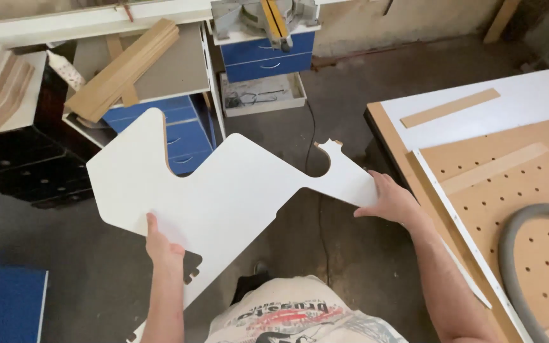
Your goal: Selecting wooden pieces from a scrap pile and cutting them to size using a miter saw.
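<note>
Both hands gripped the white cut-out panel [223, 190] mid-air over the floor: left hand [163, 248] closed on its lower edge, right hand [392, 200] on its right end, beside the perforated workbench [509, 209].

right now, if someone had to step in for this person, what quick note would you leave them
Left hand: grips the near edge of the white cut-out panel, thumb on top.
Right hand: holds the panel's narrow right end, beside the round notch.
Panel: held in the air over the floor, between the blue drawer cabinet and the perforated workbench. A grey hose lies on the bench.
Done: panel is cut to shape and lifted.
Left: it rests on nothing yet, so it needs both hands.
</note>
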